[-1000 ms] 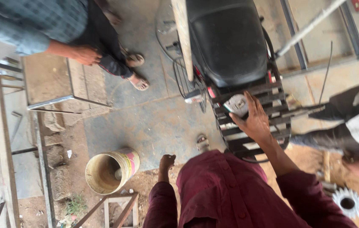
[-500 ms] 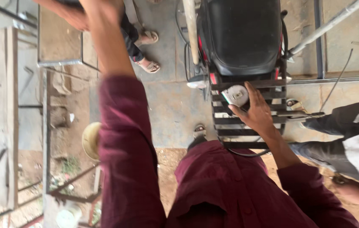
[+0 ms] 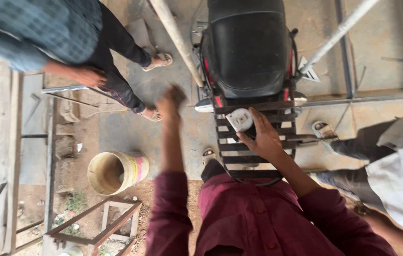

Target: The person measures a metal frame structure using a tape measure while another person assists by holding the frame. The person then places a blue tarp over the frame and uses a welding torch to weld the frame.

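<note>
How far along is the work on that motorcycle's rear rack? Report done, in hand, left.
Done: the white part already sits on the rear rack behind the black seat. In hand: the right hand grips that part against the bars; the left hand is raised beside the motorcycle, blurred, apparently empty. Left: no fastening shows, so whether the part is fixed cannot be told.

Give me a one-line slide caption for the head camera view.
Right hand rests on a small white boxy part atop the black motorcycle's slatted metal rear rack; blurred left hand raised, empty.
</note>
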